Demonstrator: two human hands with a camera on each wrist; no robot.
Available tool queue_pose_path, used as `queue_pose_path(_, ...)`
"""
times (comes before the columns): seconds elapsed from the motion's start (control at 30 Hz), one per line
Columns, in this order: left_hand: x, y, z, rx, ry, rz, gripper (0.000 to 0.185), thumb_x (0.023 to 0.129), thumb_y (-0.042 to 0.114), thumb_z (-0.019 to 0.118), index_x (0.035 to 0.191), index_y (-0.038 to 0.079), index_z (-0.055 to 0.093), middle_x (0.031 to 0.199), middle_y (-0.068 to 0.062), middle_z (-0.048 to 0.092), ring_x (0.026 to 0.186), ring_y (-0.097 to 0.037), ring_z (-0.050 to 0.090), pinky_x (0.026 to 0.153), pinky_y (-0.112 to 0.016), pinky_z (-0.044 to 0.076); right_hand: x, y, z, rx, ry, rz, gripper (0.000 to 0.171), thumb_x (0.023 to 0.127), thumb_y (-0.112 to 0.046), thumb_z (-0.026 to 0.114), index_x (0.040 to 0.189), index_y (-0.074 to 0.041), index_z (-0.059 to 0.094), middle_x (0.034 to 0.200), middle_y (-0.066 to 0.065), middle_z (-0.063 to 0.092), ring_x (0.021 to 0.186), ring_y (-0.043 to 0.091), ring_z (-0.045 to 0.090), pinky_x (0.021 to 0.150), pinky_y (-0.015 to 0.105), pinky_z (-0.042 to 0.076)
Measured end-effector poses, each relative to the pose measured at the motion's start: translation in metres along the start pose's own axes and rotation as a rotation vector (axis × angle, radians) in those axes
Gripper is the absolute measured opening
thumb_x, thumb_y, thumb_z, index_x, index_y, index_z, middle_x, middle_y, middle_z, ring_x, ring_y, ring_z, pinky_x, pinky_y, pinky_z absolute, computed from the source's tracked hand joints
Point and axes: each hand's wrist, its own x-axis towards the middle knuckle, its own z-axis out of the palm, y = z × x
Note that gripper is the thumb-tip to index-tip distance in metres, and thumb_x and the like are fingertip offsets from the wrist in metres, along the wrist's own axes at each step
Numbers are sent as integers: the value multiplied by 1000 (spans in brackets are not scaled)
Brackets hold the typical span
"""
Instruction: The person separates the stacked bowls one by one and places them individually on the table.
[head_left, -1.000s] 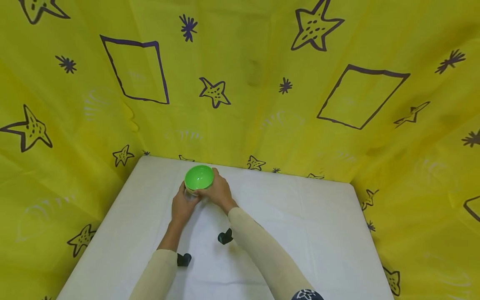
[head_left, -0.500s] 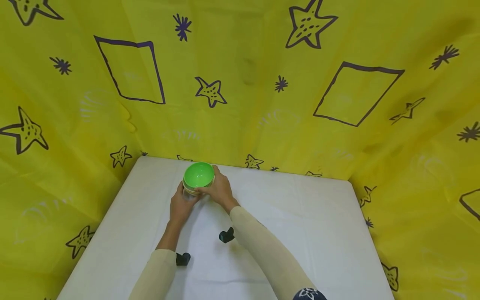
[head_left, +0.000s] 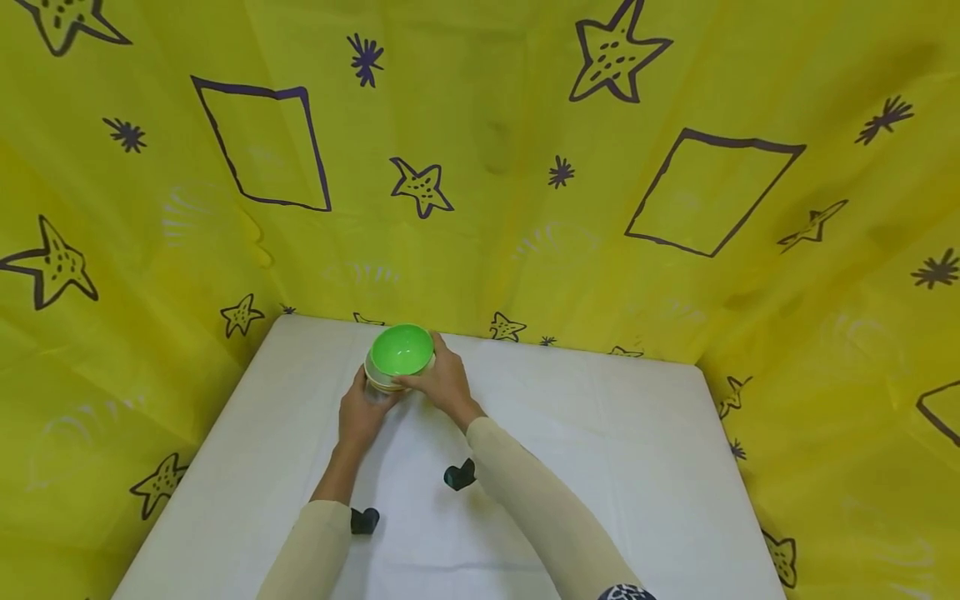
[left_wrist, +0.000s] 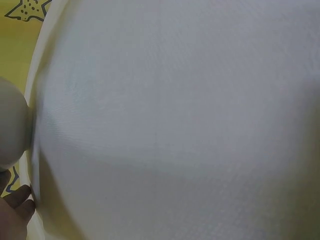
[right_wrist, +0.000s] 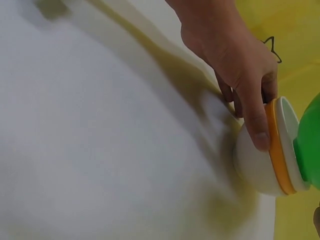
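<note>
Both arms are reaching forward from the lower edge of the head view toward the upper middle of the white table (head_left: 600, 467). The left hand (head_left: 362, 414) is cupping the near left side of the bowl stack (head_left: 390, 379), its fingers (right_wrist: 252, 115) curling around the white bowl (right_wrist: 255, 165) and touching the orange rim (right_wrist: 277, 150). The right hand (head_left: 444, 383) is gripping the green bowl (head_left: 402, 349) at its right rim, fingers wrapped on it, tilting it slightly above the stack. The stack is sitting near the table's far edge, by the yellow cloth (head_left: 487, 167).
</note>
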Motion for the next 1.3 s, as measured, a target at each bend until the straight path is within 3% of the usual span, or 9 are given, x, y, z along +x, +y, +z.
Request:
queue_pose_path(0.37,0,0,0,-4,21,31,93,86,20,89,160,-1,37,159,-26,44,148,-43,39,121,-56,31,0,2,-21,34,29,-36,94,76,-34,98,151,-8,48,141,11,65,132,25,60,111,43,49)
queue_pose_path(0.7,-1,0,-1,8,18,21,97,86,26,90,161,-2,34,160,-27,42,148,-44,39,122,-57,31,-1,10,-51,22,66,-90,95,74,-31,99,150,-5,49,140,12,65,131,28,61,111,45,49)
queue_pose_path(1.3,-1,0,1,34,38,11,99,83,29,92,160,-1,38,157,-26,47,146,-43,44,119,-57,36,-14,20,-96,21,103,-89,104,73,-28,100,156,-1,43,147,14,61,139,29,55,116,49,42)
